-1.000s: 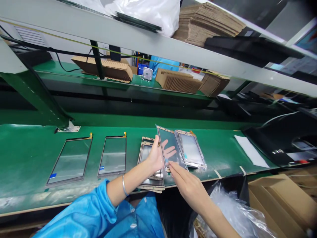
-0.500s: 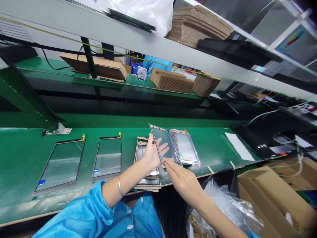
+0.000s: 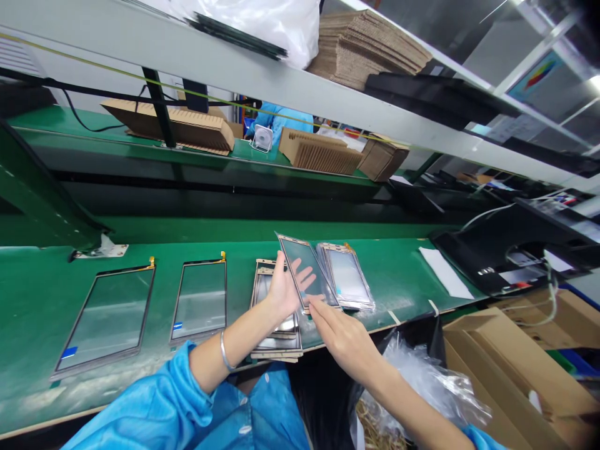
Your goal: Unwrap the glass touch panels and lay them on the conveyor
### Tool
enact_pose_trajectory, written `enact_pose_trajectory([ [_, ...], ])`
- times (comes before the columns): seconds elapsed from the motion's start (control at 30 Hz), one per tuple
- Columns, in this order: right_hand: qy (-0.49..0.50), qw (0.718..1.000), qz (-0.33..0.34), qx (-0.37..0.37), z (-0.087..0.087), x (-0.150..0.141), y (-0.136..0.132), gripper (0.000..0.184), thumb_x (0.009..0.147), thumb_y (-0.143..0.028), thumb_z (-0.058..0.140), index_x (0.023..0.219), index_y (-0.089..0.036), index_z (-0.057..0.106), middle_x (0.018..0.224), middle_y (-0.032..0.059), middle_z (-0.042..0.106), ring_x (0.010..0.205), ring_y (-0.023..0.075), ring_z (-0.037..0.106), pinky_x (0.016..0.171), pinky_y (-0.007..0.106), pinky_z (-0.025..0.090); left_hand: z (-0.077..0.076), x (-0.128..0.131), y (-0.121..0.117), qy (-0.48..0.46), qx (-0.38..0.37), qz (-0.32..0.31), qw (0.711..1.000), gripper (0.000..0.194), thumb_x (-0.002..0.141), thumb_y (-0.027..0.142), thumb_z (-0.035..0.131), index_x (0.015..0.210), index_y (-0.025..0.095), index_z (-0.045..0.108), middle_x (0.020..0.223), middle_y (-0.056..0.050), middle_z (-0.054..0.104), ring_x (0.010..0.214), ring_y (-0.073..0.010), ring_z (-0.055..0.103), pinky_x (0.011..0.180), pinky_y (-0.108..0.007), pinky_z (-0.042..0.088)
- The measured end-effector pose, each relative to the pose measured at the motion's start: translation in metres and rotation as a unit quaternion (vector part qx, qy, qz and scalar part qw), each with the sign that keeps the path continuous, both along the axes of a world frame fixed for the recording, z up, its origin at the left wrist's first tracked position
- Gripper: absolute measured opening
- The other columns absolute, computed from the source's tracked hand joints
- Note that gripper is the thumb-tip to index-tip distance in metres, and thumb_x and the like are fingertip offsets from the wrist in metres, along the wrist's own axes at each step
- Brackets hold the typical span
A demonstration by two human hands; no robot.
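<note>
My left hand (image 3: 282, 289) holds a clear glass panel (image 3: 304, 265) tilted up off the green bench (image 3: 47, 294); its fingers show through the glass. My right hand (image 3: 341, 334) has its fingertips at the panel's lower edge. Under my left hand lies a stack of similar panels (image 3: 274, 340). Just right of the held panel sits another stack of panels (image 3: 347, 284). Two single panels lie flat to the left, one near (image 3: 199, 300) and one farther left (image 3: 105, 319).
A white paper sheet (image 3: 445, 281) lies on the bench to the right, beside a black machine (image 3: 510, 250). Cardboard boxes (image 3: 515, 369) and a plastic bag (image 3: 422, 387) stand below the bench edge. Corrugated cardboard stacks (image 3: 323, 153) rest on the rear shelf, where another person's blue sleeve shows.
The view has swung slightly right, shifting everything left in frame. Both hands stay on the tilted panel; my right fingertips have crept a little closer to its lower edge.
</note>
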State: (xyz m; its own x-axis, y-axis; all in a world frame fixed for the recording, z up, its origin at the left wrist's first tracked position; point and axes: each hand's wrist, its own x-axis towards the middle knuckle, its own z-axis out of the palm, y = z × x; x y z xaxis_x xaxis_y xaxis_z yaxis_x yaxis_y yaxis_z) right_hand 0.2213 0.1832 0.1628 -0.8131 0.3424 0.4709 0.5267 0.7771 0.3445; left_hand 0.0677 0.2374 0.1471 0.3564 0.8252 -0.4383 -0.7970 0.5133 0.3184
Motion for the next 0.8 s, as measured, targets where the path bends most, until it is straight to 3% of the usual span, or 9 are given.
enact_pose_trajectory([
  [0.2, 0.043, 0.999, 0.005, -0.033, -0.001, 0.0, 0.008, 0.023, 0.091, -0.006, 0.04, 0.093, -0.006, 0.063, 0.097, 0.0141, 0.068, 0.087, 0.0189, 0.064, 0.073, 0.027, 0.053, 0.008, -0.001, -0.001, 0.017, 0.017, -0.013, 1.0, 0.072, 0.088, 0.066, 0.03, 0.145, 0.023, 0.025, 0.147, -0.015, 0.035, 0.135, -0.0268, 0.035, 0.103, -0.058, 0.032],
  [0.33, 0.136, 0.981, -0.02, -0.14, 0.002, 0.002, 0.015, 0.019, 0.091, -0.013, 0.041, 0.088, -0.013, 0.06, 0.087, 0.0082, 0.066, 0.082, 0.0165, 0.061, 0.072, 0.026, 0.051, 0.014, 0.009, -0.027, 0.099, 0.131, -0.029, 0.986, 0.075, 0.083, 0.054, 0.055, 0.146, 0.023, 0.026, 0.146, -0.014, 0.038, 0.133, -0.0252, 0.038, 0.107, -0.039, 0.035],
  [0.4, 0.181, 0.96, -0.029, -0.209, 0.002, 0.004, 0.021, 0.015, 0.09, -0.016, 0.043, 0.088, -0.015, 0.058, 0.088, 0.007, 0.065, 0.084, 0.0154, 0.059, 0.075, 0.025, 0.05, 0.011, 0.011, -0.035, 0.174, 0.182, -0.062, 0.966, 0.088, 0.072, 0.046, 0.072, 0.146, 0.031, 0.025, 0.148, -0.009, 0.036, 0.132, -0.0269, 0.04, 0.105, -0.036, 0.038],
  [0.47, 0.225, 0.932, -0.045, -0.28, 0.0, 0.005, 0.03, 0.011, 0.088, -0.016, 0.045, 0.087, -0.016, 0.056, 0.089, 0.0056, 0.063, 0.086, 0.0138, 0.058, 0.077, 0.024, 0.049, 0.007, 0.012, -0.034, 0.238, 0.211, -0.097, 0.943, 0.096, 0.067, 0.039, 0.078, 0.146, 0.035, 0.024, 0.148, -0.006, 0.037, 0.131, -0.0282, 0.041, 0.104, -0.036, 0.04],
  [0.53, 0.288, 0.893, -0.079, -0.338, -0.002, 0.007, 0.04, 0.01, 0.085, -0.014, 0.046, 0.084, -0.017, 0.055, 0.084, 0.0028, 0.062, 0.08, 0.0125, 0.058, 0.074, 0.024, 0.048, 0.004, 0.012, -0.03, 0.27, 0.229, -0.124, 0.927, 0.098, 0.065, 0.037, 0.079, 0.146, 0.036, 0.022, 0.145, -0.005, 0.04, 0.13, -0.0283, 0.042, 0.103, -0.036, 0.04],
  [0.57, 0.339, 0.858, -0.099, -0.373, -0.002, 0.009, 0.046, 0.009, 0.084, -0.013, 0.046, 0.083, -0.018, 0.054, 0.078, 0.001, 0.061, 0.074, 0.0118, 0.058, 0.069, 0.024, 0.048, 0.004, 0.012, -0.027, 0.273, 0.238, -0.137, 0.922, 0.098, 0.066, 0.037, 0.078, 0.146, 0.036, 0.022, 0.144, -0.006, 0.043, 0.129, -0.0284, 0.044, 0.103, -0.036, 0.04],
  [0.67, 0.542, 0.701, -0.154, -0.437, 0.005, 0.036, 0.072, 0.006, 0.083, -0.019, 0.046, 0.08, -0.018, 0.052, 0.063, -0.0035, 0.059, 0.053, 0.0098, 0.057, 0.052, 0.021, 0.046, 0.0, 0.006, -0.024, 0.256, 0.243, -0.188, 0.917, 0.091, 0.067, 0.036, 0.077, 0.144, 0.032, 0.028, 0.139, -0.009, 0.049, 0.123, -0.0291, 0.05, 0.1, -0.036, 0.044],
  [0.73, 0.646, 0.621, -0.187, -0.403, 0.019, 0.075, 0.09, 0.012, 0.085, -0.023, 0.041, 0.078, -0.018, 0.049, 0.062, -0.0028, 0.06, 0.05, 0.0096, 0.058, 0.047, 0.019, 0.045, -0.004, -0.002, -0.026, 0.247, 0.212, -0.213, 0.921, 0.085, 0.068, 0.035, 0.076, 0.141, 0.027, 0.033, 0.135, -0.011, 0.052, 0.119, -0.029, 0.054, 0.095, -0.034, 0.048],
  [0.8, 0.706, 0.586, -0.219, -0.331, 0.035, 0.124, 0.099, 0.022, 0.089, -0.026, 0.036, 0.071, -0.017, 0.047, 0.06, -0.002, 0.059, 0.056, 0.0088, 0.06, 0.051, 0.019, 0.047, -0.009, -0.012, -0.03, 0.244, 0.164, -0.217, 0.931, 0.081, 0.07, 0.033, 0.075, 0.139, 0.026, 0.035, 0.132, -0.012, 0.055, 0.116, -0.0287, 0.056, 0.09, -0.033, 0.052],
])
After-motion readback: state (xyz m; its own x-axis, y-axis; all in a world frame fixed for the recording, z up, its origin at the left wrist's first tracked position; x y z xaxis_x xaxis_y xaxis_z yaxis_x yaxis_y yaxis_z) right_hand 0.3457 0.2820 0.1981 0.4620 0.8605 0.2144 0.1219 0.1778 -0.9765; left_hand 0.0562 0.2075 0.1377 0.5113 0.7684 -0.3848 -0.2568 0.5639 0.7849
